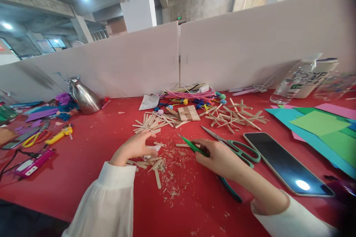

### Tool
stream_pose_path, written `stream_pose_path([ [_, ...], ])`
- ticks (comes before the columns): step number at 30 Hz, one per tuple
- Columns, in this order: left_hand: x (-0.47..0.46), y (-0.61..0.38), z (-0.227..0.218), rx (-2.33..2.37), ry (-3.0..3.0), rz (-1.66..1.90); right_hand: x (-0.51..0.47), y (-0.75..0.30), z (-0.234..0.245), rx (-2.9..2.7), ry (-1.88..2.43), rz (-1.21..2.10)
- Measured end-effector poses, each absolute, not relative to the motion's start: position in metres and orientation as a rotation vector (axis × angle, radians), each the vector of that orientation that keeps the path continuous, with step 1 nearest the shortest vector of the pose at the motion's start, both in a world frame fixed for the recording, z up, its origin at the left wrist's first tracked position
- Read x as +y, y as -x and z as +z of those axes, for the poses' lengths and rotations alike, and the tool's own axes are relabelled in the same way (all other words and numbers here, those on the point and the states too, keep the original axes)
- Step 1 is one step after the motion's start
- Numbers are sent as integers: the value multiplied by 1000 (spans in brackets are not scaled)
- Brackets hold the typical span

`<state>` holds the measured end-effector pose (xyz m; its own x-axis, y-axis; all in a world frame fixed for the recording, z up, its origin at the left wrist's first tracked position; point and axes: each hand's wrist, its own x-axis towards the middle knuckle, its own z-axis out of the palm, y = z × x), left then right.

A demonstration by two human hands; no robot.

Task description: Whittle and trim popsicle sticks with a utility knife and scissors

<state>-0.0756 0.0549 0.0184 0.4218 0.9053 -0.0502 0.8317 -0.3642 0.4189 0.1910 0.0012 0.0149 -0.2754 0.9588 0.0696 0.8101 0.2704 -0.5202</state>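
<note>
My left hand (135, 146) hovers palm-down with thumb and fingers apart, above a small pile of wooden craft sticks (157, 177). A crumpled whitish scrap (154, 149) lies by its thumb and fingertips; I see no grip on it. In my right hand (215, 156) is a slim green pointed tool with a ridged body (192, 144), its tip aimed up and left. Its exact kind is unclear. One craft stick (181, 145) lies beside the tip. Just behind my right hand are green-handled scissors (244, 149). Wood shavings (175, 166) are strewn between both hands.
A phone (286, 163) and coloured paper (319, 124) lie right. Behind are a glued stick panel (188, 113), loose sticks (236, 115) and pipe cleaners (186, 94). A steel jug (86, 96), yellow glue gun (59, 134) and magenta power strip (35, 163) stand left. White partitions (125, 63) close the back.
</note>
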Motion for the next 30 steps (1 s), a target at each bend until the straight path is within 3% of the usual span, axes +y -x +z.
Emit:
stream_pose_path([
  [10, 17, 83, 16, 1343, -2360, 64, -15, -175, 9, -2298, 1338, 667],
  [17, 28, 43, 29, 1293, -2495, 150, 24, -224, 6, -1834, 1629, 608],
  [23, 56, -28, 16, 1221, -2574, 124, 38, -236, -5, -1753, 1671, 573],
  [30, 55, 23, 31, 1257, -2372, 60, 28, -227, 4, -1882, 1704, 508],
])
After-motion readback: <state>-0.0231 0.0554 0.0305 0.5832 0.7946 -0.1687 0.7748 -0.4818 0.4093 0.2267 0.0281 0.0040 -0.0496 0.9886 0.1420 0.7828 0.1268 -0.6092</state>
